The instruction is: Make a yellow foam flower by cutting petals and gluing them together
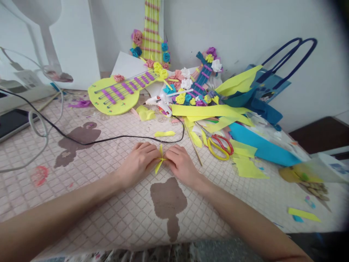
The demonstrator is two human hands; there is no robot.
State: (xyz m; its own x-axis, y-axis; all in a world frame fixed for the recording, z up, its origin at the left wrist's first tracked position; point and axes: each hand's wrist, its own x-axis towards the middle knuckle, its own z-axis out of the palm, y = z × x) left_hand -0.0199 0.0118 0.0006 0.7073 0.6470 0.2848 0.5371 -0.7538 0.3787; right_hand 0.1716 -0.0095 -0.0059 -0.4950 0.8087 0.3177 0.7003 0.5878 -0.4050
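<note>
Near the middle of the table, my left hand [139, 162] and my right hand [181, 163] meet fingertip to fingertip. Between them is a small piece of yellow crepe paper [159, 165], pinched at its centre, with its ends sticking out above and below. The fingers of both hands are closed on it; some fingertips are hidden behind it. Just beyond the hands lies a yellow paper strip [164, 134]. To the right of my right hand are a thin wooden stick [195, 147] and scissors [219, 145] with red and yellow handles.
A black cord [114, 138] crosses the table to a white glue gun [160, 103]. Behind are a yellow paper guitar [114, 103], paper flowers and yellow crepe strips [207, 110]. Blue paper [261, 145] and a handled bag [275, 87] stand right; a phone [15, 122] lies left.
</note>
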